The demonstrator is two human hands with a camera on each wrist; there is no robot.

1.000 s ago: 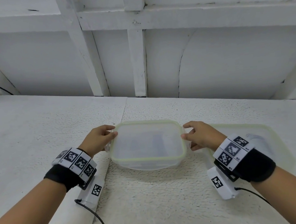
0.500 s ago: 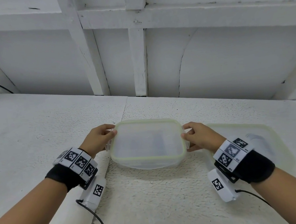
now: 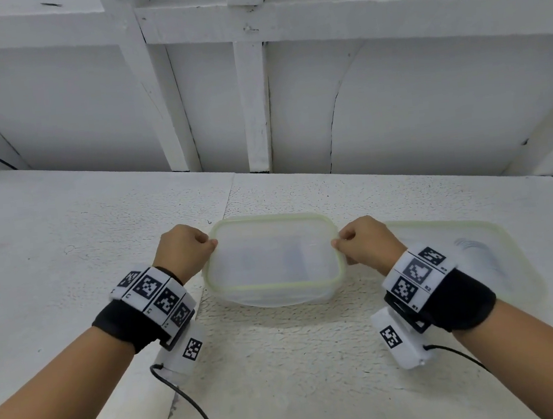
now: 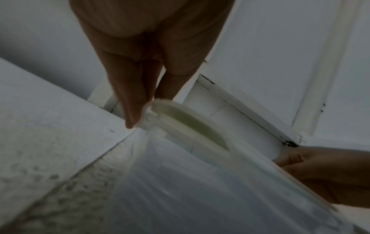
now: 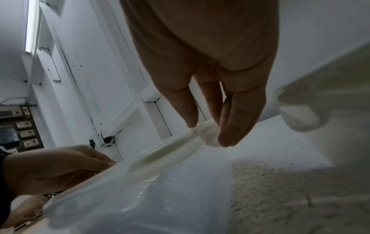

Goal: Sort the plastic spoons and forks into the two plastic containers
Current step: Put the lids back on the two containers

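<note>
Fingers now curled; both hands [image 3: 184, 249] [image 3: 365, 242] pinch container [image 3: 273, 260] ends.

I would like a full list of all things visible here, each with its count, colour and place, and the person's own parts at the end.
lidded container: 1, translucent with pale green rim seal, centre of the table, held at both short ends.
second container: 1, translucent with pale green rim, on the table to the right, partly behind the right wrist; something white and ridged shows through it, too unclear to name.
table: 1, white, rough-textured, with a seam running toward the wall.
wall: 1, white panelled, behind the table.
wrist bands: 2, black with white marker tags, one per wrist.
left hand: 1, grips the container's left edge.
right hand: 1, grips its right edge.
</note>
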